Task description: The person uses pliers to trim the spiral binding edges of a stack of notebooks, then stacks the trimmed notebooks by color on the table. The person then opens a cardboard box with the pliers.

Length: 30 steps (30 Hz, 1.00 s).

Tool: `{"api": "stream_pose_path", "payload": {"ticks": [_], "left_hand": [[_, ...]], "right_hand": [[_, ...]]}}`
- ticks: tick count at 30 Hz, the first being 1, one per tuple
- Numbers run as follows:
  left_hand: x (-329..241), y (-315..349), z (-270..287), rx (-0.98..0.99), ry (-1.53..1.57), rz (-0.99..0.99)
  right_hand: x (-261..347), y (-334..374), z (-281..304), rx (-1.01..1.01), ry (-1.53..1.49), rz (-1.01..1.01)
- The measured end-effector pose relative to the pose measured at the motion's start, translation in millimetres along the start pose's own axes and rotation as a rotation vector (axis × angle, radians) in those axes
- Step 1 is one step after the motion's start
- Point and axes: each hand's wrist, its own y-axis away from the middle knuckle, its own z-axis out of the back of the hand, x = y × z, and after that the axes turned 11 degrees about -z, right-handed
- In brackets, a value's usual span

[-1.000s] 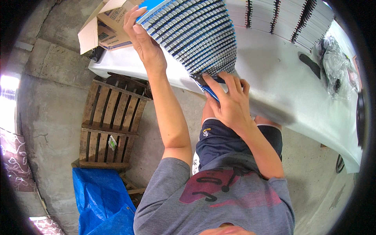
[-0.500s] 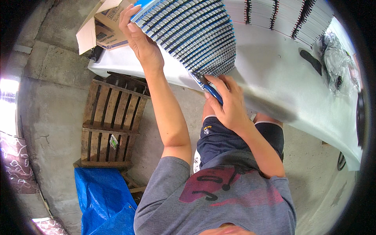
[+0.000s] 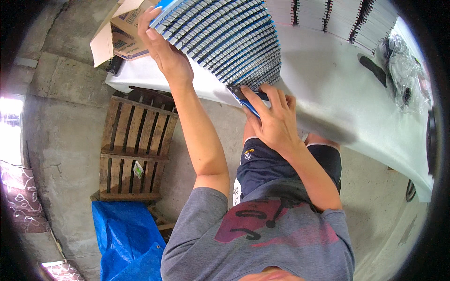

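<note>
A stack of spiral-bound notebooks [image 3: 222, 44] with blue edges lies on the white-covered table, its rows of dark coils facing me. My left hand [image 3: 171, 61] grips the stack's far left corner, thumb on the near side and fingers over the top. In my right hand [image 3: 276, 117] is a pair of blue-handled pliers [image 3: 251, 108]. Their dark jaws touch the near corner of the stack, at the end of the coils. My fingers partly cover the handles, and the exact bite of the jaws is too small to make out.
More coil-bound books [image 3: 344, 21] stand along the back of the table [image 3: 323, 84]. Clear plastic wrap [image 3: 405, 79] and a black flat piece [image 3: 372, 70] lie at right. On the left are a cardboard box [image 3: 124, 35], a wooden pallet [image 3: 133, 150] and a blue tarp [image 3: 124, 239].
The pliers have shifted slightly up and left along the stack's near corner, and their handles look wider apart. My right fingers have spread a little; my left hand moved slightly left.
</note>
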Motion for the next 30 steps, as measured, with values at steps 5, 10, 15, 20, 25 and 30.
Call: {"api": "stream_pose_path", "payload": {"ticks": [5, 10, 15, 20, 25, 30], "left_hand": [[-1, 1, -1, 0.001, 0.022, 0.004], [3, 1, 1, 0.010, -0.012, -0.016], [-2, 0, -3, -0.050, -0.011, 0.044], [0, -1, -1, -0.036, 0.028, 0.051], [3, 0, 2, -0.021, 0.038, 0.026], [3, 0, 1, -0.019, 0.045, 0.032]], "right_hand": [[3, 6, -3, 0.096, -0.095, -0.075], [6, 7, -12, 0.127, -0.575, -0.224], [-3, -4, 2, 0.529, -0.964, -0.557], [-1, 6, 13, 0.061, -0.090, -0.079], [-8, 8, 7, 0.030, -0.046, -0.036], [-11, 5, 3, 0.033, -0.007, 0.001]]}}
